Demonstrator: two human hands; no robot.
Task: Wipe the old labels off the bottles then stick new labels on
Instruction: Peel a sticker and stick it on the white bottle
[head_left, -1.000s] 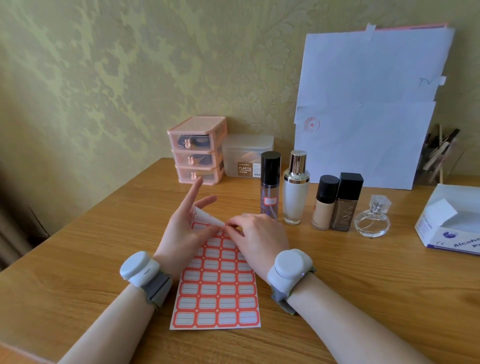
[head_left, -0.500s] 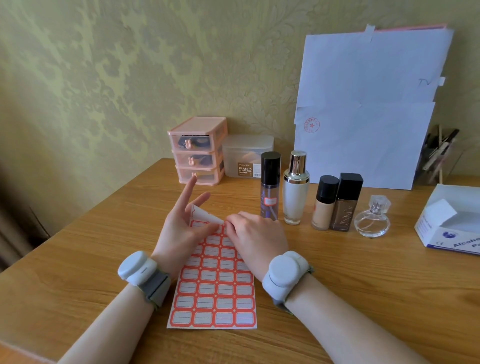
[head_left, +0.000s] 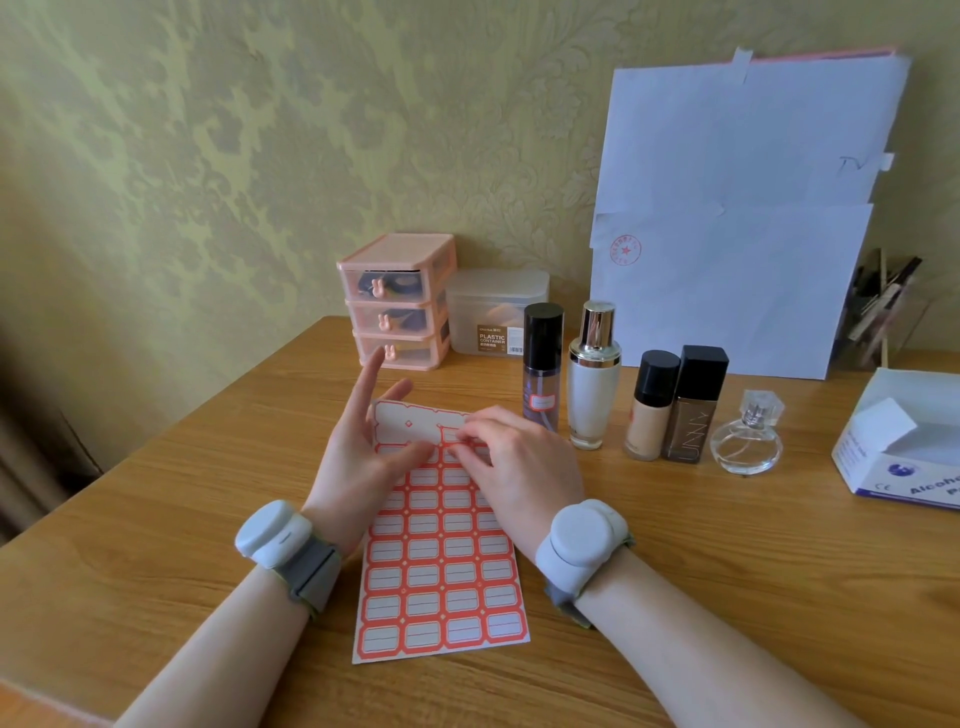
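Head view. A rectangular sheet of white labels with orange-red borders (head_left: 441, 561) lies flat on the light wooden tabletop (head_left: 156, 493), directly in front of the person. The far edge of the sheet is curled upward and back toward the person.

The left hand (head_left: 358, 457) supports the curled edge from its left side: thumb on the sheet, index and middle fingers extended upward and spread. Its grip is loose, resting against the sheet. The right hand (head_left: 519, 462) lies over the upper right part of the sheet, its grip narrowed to a thumb-and-fingertip pinch at one label in the curled top row; whether the label is lifted free cannot be told. Both wrists carry white round devices on grey straps.

Behind the sheet, five bottles stand upright in a row:
- tall dark bottle with black cap (head_left: 543, 364), bearing a small red-bordered label;
- white bottle with silver cap (head_left: 594, 379);
- beige foundation bottle with black cap (head_left: 652, 405);
- brown square bottle with black cap (head_left: 696, 405);
- round clear glass perfume bottle (head_left: 746, 436).

A white open cardboard box (head_left: 904, 441) sits at the right edge.
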